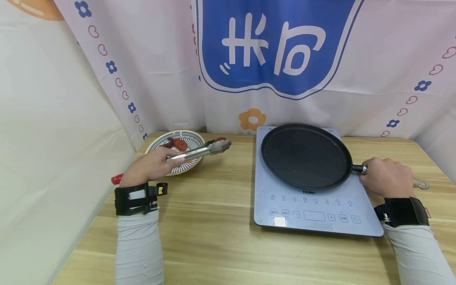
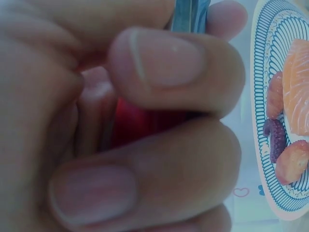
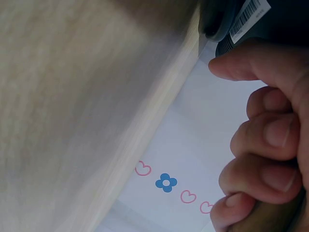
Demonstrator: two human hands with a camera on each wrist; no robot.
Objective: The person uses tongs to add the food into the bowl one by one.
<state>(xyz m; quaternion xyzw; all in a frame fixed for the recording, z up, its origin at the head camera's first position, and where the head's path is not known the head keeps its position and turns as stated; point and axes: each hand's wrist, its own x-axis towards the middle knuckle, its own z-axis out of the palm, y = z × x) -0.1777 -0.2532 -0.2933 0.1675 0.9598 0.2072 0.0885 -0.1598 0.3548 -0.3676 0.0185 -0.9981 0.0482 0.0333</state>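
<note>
My left hand (image 1: 151, 164) grips metal tongs (image 1: 196, 152) with a red handle end, its fingers curled round them. The tongs' tips extend right past the plate's rim, with a small reddish piece of food (image 1: 221, 139) showing at them. Under the tongs, the patterned plate (image 1: 192, 137) holds a reddish-orange piece (image 1: 180, 145) and a dark purple one. In the left wrist view an orange salmon slice (image 2: 298, 89) lies on it, beside a purple tentacle piece (image 2: 276, 140). My right hand (image 1: 386, 176) holds the handle of the flat black pan (image 1: 306, 156), fingers wrapped round it.
The pan sits on a light-grey induction cooktop (image 1: 313, 227) with touch controls along its front. A wooden table (image 1: 206, 237) carries everything. A printed curtain (image 1: 171, 87) hangs behind, close to the plate and cooktop.
</note>
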